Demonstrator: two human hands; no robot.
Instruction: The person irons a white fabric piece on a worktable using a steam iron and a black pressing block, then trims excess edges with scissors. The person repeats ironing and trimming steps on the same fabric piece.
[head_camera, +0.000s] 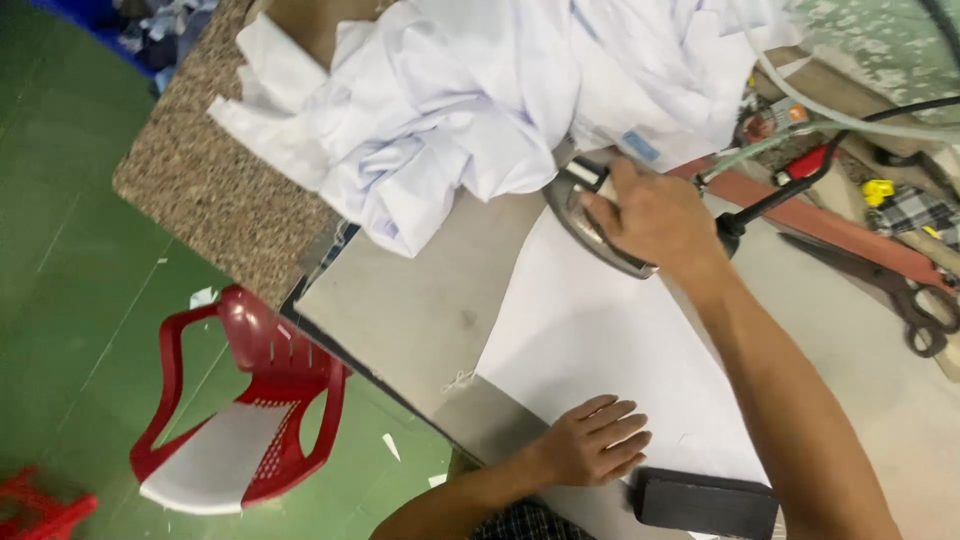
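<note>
My right hand (655, 215) grips the handle of a grey steam iron (585, 215) that rests on the far end of a flat white fabric piece (590, 330). My left hand (595, 440) lies flat, fingers spread, on the near edge of that same fabric. The fabric is spread on a grey ironing table (420, 300). A heap of crumpled white garments (470, 100) sits just beyond the iron, touching its nose.
A black block (705, 500) lies by my left hand. Large scissors (900, 285), a red bar (830, 225), hoses and a black cable (800, 185) lie right. A red plastic chair (250, 410) stands on the green floor left, beside a speckled board (215, 170).
</note>
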